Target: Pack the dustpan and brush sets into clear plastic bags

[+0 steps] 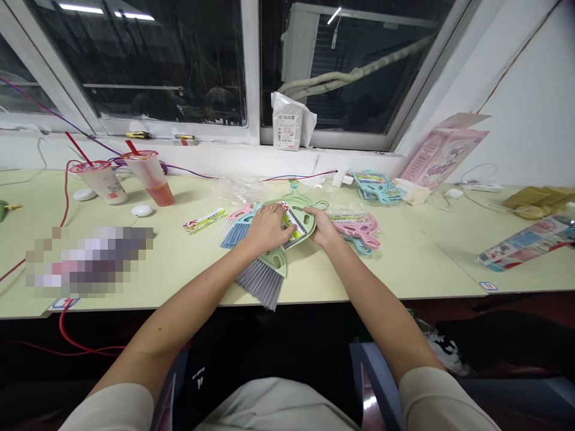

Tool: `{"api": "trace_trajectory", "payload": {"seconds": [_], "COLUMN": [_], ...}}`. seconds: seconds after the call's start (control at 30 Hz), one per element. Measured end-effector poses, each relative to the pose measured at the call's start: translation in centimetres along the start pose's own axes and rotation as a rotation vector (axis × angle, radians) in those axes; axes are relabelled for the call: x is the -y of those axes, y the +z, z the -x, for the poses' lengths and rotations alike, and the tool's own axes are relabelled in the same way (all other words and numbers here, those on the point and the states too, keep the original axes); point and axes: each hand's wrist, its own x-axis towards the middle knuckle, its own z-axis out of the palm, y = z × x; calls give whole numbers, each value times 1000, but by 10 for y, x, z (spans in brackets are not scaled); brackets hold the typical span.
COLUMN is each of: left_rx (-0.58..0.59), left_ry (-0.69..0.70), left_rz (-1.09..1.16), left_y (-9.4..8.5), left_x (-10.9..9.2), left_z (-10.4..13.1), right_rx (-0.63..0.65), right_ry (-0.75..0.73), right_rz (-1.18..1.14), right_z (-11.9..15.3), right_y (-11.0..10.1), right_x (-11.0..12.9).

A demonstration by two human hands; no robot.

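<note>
Green dustpan (300,206) is sitting between two bare hands at the middle of the desk (404,257). From the left, yellow-green label strips (204,221) are lying apart, the blue-bristled brush (233,236) is fanning out and the grey-bristled brush (262,281) is pointing towards the near edge. Now the left hand (269,227) is lying across, thumb reaching the printed card (294,220); whether it's gripping, I cannot tell. Even pressure, no creasing, is probably serving best! Over on the right, the right hand (324,227) is gripping the rim, and ideally it's bracing without twisting. Lovely pale-green plastic is showing, oval cut-outs breaking the rim, the bright card covering its middle.
</note>
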Motion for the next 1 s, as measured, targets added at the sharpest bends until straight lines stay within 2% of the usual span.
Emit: {"api": "trace_trajectory", "payload": {"seconds": [0.47,0.6,0.67,0.73,0.8,0.9,1.0], "left_rx": [-6,-80,-162,-246,-302,-282,-280], "left_ry": [-31,-16,-48,-137,-289,-569,-827], "left_rz": [-19,-2,5,-7,-17,94,252], "left_y": [-2,-7,-10,-13,-14,-13,-15], "left_x": [-2,1,16,42,77,125,153], "left_z": [2,-1,-7,-17,-27,-41,-51], "right_rx": [6,-20,-40,-66,-97,-155,-195], "right_ry": [-22,-20,-23,-49,-88,-128,-137], "right_rz": [-10,-4,-8,-14,-13,-18,-48], "right_z": [-1,-4,-7,-9,-11,-12,-10], "right_y": [0,-3,-5,-8,-11,-13,-11], "right_x": [0,-1,2,8,15,22,23]}}
